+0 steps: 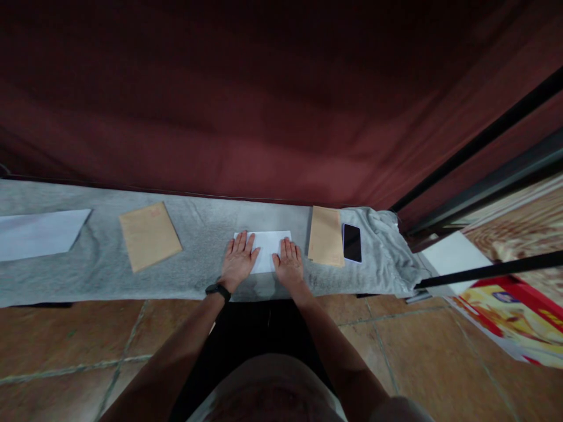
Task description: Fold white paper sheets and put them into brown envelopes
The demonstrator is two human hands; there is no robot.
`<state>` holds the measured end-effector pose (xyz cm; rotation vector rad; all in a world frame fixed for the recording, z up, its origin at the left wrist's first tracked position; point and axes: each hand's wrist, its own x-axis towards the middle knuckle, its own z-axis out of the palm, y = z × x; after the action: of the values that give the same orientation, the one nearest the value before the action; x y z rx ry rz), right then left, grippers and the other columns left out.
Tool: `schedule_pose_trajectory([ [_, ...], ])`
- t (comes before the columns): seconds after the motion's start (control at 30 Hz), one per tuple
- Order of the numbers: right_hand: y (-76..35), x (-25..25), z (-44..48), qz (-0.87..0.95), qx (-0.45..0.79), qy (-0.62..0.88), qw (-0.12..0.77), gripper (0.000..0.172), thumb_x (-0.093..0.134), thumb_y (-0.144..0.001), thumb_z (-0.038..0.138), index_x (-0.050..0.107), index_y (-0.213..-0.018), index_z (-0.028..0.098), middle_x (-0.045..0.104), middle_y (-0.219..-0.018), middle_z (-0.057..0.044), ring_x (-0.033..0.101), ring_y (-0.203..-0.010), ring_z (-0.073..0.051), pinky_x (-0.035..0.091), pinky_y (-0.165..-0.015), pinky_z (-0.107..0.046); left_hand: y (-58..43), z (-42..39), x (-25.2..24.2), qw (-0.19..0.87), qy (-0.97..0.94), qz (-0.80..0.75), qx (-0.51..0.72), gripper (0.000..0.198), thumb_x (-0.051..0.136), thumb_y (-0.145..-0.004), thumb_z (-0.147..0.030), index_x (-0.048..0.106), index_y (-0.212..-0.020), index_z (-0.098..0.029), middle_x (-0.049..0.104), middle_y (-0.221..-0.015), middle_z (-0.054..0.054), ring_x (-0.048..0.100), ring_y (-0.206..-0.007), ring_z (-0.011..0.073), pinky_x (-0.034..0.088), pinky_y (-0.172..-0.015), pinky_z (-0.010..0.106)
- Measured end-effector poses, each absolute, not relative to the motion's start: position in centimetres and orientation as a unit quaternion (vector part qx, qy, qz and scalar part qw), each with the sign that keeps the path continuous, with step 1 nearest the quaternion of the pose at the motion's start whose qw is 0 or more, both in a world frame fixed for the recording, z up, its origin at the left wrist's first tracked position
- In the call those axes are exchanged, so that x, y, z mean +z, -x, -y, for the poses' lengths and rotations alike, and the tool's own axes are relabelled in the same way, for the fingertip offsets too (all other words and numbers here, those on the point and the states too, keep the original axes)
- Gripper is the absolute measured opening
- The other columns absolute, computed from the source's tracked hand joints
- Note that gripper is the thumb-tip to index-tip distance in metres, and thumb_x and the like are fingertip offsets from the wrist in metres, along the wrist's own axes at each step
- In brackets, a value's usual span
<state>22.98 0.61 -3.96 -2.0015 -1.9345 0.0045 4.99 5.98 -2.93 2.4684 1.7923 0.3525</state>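
Observation:
A white sheet of paper (266, 251), narrow and apparently folded, lies flat on the grey cloth-covered surface (206, 234) in front of me. My left hand (238, 258), with a dark watch on the wrist, rests flat on the paper's left end, fingers stretched out. On the right end lies my right hand (289, 262), palm down and fingers extended. Neither hand grips anything. To the right are brown envelopes (326, 236), seemingly stacked, and farther left sits another brown envelope (150, 236), turned at an angle.
White sheets (39, 234) lie at the far left. A phone (352, 242) is beside the right envelopes. A dark red curtain (264, 146) hangs behind the surface. Black bars (488, 269) and a red and yellow box (519, 316) stand at the right, above a tiled floor (409, 351).

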Motion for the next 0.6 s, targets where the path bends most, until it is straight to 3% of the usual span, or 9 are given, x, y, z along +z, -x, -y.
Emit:
schedule_pose_trajectory([
  [0.37,-23.9,-4.1,3.5,0.675,-0.018,0.712,0.193,0.055,0.040,-0.104,0.030,0.040,-0.154,0.006,0.044,-0.157,-0.019,0.043,-0.145,-0.029,0.032,-0.121,-0.049,-5.9,-4.3,-2.7,0.021,-0.790,-0.598,0.132,0.063,0.023,-0.103,-0.037,0.038,-0.154,-0.002,0.036,-0.161,0.021,0.028,-0.154,0.0301,0.021,-0.126,0.051],
  [0.6,-23.8,-4.1,3.6,0.674,-0.026,0.713,0.193,0.056,0.040,-0.104,0.029,0.039,-0.155,0.007,0.045,-0.156,-0.019,0.044,-0.145,-0.028,0.032,-0.121,-0.050,-9.4,1.7,-2.7,0.054,-0.862,-0.487,0.129,0.060,0.028,-0.103,-0.038,0.042,-0.154,-0.009,0.038,-0.162,0.014,0.030,-0.153,0.0251,0.025,-0.126,0.045],
])
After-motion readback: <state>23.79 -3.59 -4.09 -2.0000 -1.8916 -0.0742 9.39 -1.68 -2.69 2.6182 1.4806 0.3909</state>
